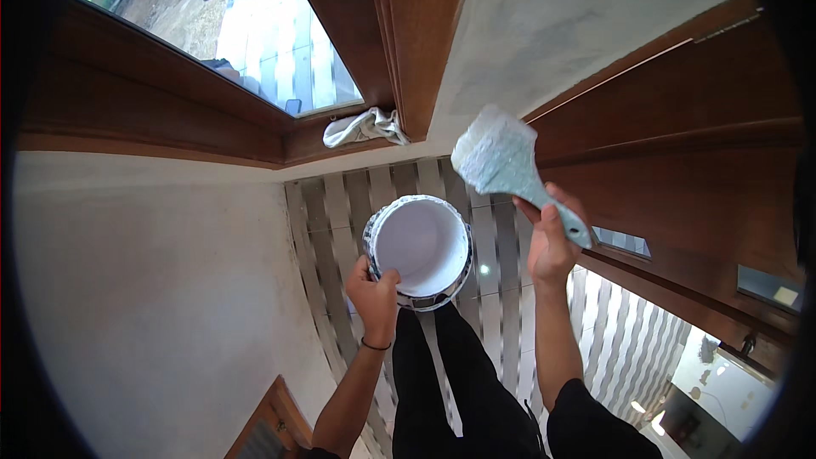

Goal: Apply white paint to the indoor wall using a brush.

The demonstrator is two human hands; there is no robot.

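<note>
My left hand (374,299) grips the near left rim of a round bucket (463,248), with the thumb over the edge. Whitish paint (410,242) lies inside it, and dried white smears coat the rim. My right hand (552,240) is closed around the pale green handle of a wide paint brush (510,157), up and to the right of the bucket. Its bristles are coated in white paint and point up and left, towards the bare wall section between the window and the door. Brush and bucket are apart.
A crumpled white cloth (367,128) lies on the sill of the wooden-framed window (280,59). Patchy plastered wall (544,34) stands ahead, with another wall (161,289) at the left. A brown wooden door (671,127) is on the right. Striped tiles (497,238) cover the floor.
</note>
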